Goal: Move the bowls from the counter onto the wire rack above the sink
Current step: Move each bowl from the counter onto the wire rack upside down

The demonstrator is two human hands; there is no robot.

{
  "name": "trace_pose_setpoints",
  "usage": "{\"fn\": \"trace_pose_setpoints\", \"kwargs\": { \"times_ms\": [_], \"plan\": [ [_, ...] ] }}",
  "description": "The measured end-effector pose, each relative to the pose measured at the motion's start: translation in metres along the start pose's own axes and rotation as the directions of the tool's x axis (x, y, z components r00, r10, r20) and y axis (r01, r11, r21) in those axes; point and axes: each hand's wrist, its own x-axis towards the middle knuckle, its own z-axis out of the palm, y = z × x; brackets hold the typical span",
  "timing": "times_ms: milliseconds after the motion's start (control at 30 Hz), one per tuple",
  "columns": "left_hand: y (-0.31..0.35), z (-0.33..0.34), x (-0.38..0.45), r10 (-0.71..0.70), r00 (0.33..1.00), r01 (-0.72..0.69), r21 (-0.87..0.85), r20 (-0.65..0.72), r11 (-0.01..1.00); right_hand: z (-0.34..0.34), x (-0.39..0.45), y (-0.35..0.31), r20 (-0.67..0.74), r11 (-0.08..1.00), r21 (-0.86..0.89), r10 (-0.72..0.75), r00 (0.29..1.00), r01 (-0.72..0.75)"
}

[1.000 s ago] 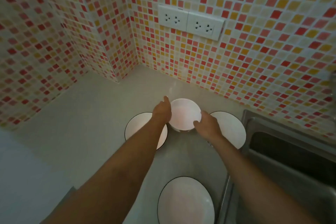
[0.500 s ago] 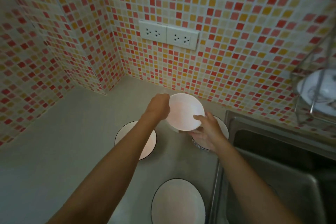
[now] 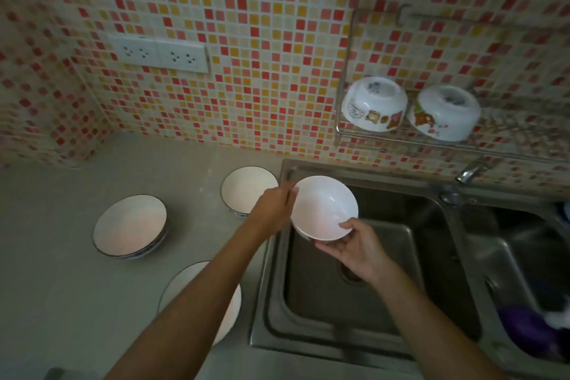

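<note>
A plain white bowl hangs over the left edge of the sink, mouth up and tilted toward me. My left hand pinches its left rim. My right hand cups it from below with the thumb on the near rim. Three dark-rimmed white bowls stay on the grey counter: one at the left, one at the back beside the sink, one nearest me partly under my left forearm. The wire rack on the tiled wall carries two upside-down picture-printed bowls.
A steel double sink fills the lower right, with a tap at its back and a purple object in the right basin. A double wall socket sits on the tiles above the grey counter.
Both hands lifted the plain white bowl off the counter and carried it right, out over the sink. My view swung right, bringing the rack and its two bowls into sight.
</note>
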Motion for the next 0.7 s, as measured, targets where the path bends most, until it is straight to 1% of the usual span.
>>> {"fn": "trace_pose_setpoints", "kwargs": {
  "times_ms": [67,133,200,267,367,433,533,633,700],
  "plan": [
    [0.014,0.040,-0.013,0.049,0.999,-0.049,-0.105,-0.006,0.993,-0.035,-0.010,-0.007,-0.058,0.998,0.046,-0.037,0.998,0.040],
    [0.026,0.080,-0.029,0.093,0.996,-0.090,-0.219,0.003,0.972,-0.065,-0.021,-0.014,-0.087,0.998,0.038,-0.050,0.995,0.053],
    [0.033,0.116,-0.044,0.089,0.995,-0.075,-0.275,0.039,0.958,-0.094,-0.031,-0.019,-0.116,0.998,0.033,-0.053,0.992,0.057],
    [0.035,0.148,-0.056,0.051,0.996,-0.031,-0.269,0.068,0.963,-0.122,-0.037,-0.023,-0.155,0.996,0.065,-0.051,0.987,0.062],
    [0.033,0.187,-0.070,-0.032,0.996,0.047,-0.191,0.080,0.980,-0.158,-0.042,-0.027,-0.207,0.997,0.072,-0.023,0.978,0.039],
    [0.029,0.207,-0.079,-0.047,0.992,0.053,-0.052,0.116,0.997,-0.177,-0.045,-0.029,-0.224,0.998,0.056,-0.007,0.975,0.020],
    [0.016,0.228,-0.098,-0.081,0.985,0.062,0.129,0.149,0.990,-0.200,-0.046,-0.028,-0.252,0.999,0.031,0.004,0.968,0.004],
    [0.000,0.244,-0.119,-0.124,0.982,0.090,0.228,0.141,0.969,-0.216,-0.045,-0.024,-0.256,1.000,-0.024,0.006,0.967,-0.013],
    [-0.003,0.246,-0.123,-0.181,0.976,0.144,0.267,0.122,0.953,-0.223,-0.041,-0.019,-0.268,0.998,-0.064,-0.006,0.963,-0.012]
  ]
}}
